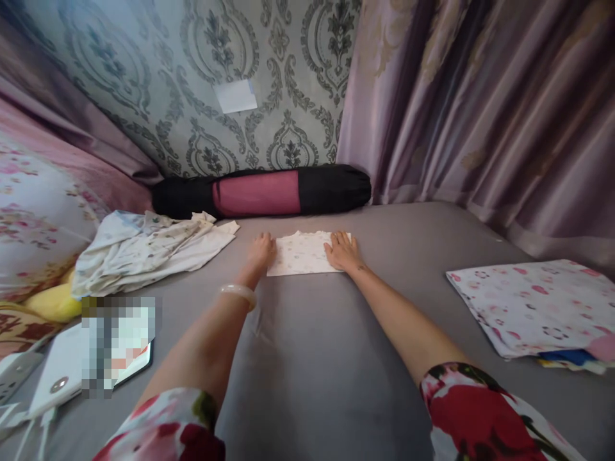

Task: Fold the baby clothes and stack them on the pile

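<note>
A small white printed piece of clothing (302, 255), folded into a flat rectangle, lies on the grey bed sheet (307, 358). My right hand (342, 251) rests flat over its right end, fingers stretched out and a little apart. At the left edge of the folded clothing is my left hand (263, 251), its fingers slightly bent and pointing away from me. I cannot make out whether the left fingertips press on the cloth or just beside it. A pale bangle sits on my left wrist.
Crumpled light clothes (154, 246) lie at the left, near a phone (132, 349), a white power bank (62, 368) with cables, and a power strip (19, 374). At right is a folded heart-print cloth (538, 307). A black and pink bolster (259, 192) lies along the wall.
</note>
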Motion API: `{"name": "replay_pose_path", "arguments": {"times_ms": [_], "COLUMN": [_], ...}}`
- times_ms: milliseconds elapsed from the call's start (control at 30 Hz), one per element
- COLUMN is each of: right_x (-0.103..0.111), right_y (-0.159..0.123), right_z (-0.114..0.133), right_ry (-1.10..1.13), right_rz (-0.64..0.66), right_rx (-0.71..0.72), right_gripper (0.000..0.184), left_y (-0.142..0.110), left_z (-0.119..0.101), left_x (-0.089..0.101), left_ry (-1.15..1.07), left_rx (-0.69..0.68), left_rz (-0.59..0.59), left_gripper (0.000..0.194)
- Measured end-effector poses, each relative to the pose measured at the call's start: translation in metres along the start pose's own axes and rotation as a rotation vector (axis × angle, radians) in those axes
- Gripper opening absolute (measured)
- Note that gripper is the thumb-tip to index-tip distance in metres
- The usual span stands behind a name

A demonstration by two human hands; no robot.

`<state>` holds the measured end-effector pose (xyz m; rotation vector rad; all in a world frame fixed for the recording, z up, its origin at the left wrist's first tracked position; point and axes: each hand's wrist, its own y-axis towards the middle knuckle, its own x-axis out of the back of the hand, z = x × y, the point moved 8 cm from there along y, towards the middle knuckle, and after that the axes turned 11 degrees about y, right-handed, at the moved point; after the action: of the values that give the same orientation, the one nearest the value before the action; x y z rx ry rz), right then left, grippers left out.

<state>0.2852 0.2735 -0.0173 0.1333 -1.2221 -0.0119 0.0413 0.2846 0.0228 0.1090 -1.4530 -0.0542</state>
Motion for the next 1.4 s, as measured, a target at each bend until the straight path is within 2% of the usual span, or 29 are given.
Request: {"name": "replay_pose_path", "arguments": {"times_ms": [133, 200, 267, 400, 633, 767, 1033, 1200, 1400], "right_x": [0.000, 0.003, 0.007, 0.014, 0.021, 0.022, 0.037, 0.058, 0.104], "right_y": [0.001, 0.002, 0.006, 0.021, 0.043, 0.052, 0.049, 0.033, 0.014], "right_z": [0.000, 0.000, 0.000, -0.007, -0.027, -0.031, -0.027, -0.018, -0.005], "right_ry": [0.010, 0.011, 0.010, 0.009, 0.004, 0.006, 0.045, 0.083, 0.136], "right_rz": [0.027, 0.020, 0.009, 0.009, 0.068, 0.145, 0.159, 0.133, 0.042], "right_rx": [0.003, 0.021, 0.047, 0.069, 0.004, -0.003, -0.001, 0.031, 0.077], "right_gripper": [0.061, 0.058, 0.054, 0.043, 0.039, 0.035, 0.032, 0.033, 0.031], "left_y": [0.011, 0.013, 0.014, 0.020, 0.039, 0.046, 0.042, 0.030, 0.017], "left_z": [-0.054, -0.066, -0.069, -0.064, -0.052, -0.049, -0.044, -0.034, -0.013], "left_x": [-0.006, -0.013, -0.019, -0.023, -0.022, -0.019, -0.004, 0.014, 0.064], "left_ry": [-0.037, -0.034, -0.027, -0.011, 0.030, 0.055, 0.084, 0.046, -0.079], "left_rx": [-0.220, -0.251, -0.245, -0.240, -0.194, -0.182, -0.171, -0.199, -0.177], "left_rz": [0.040, 0.086, 0.114, 0.142, 0.210, 0.241, 0.204, 0.165, 0.001], "left_gripper": [0.040, 0.041, 0.041, 0.042, 0.042, 0.039, 0.038, 0.037, 0.033]}}
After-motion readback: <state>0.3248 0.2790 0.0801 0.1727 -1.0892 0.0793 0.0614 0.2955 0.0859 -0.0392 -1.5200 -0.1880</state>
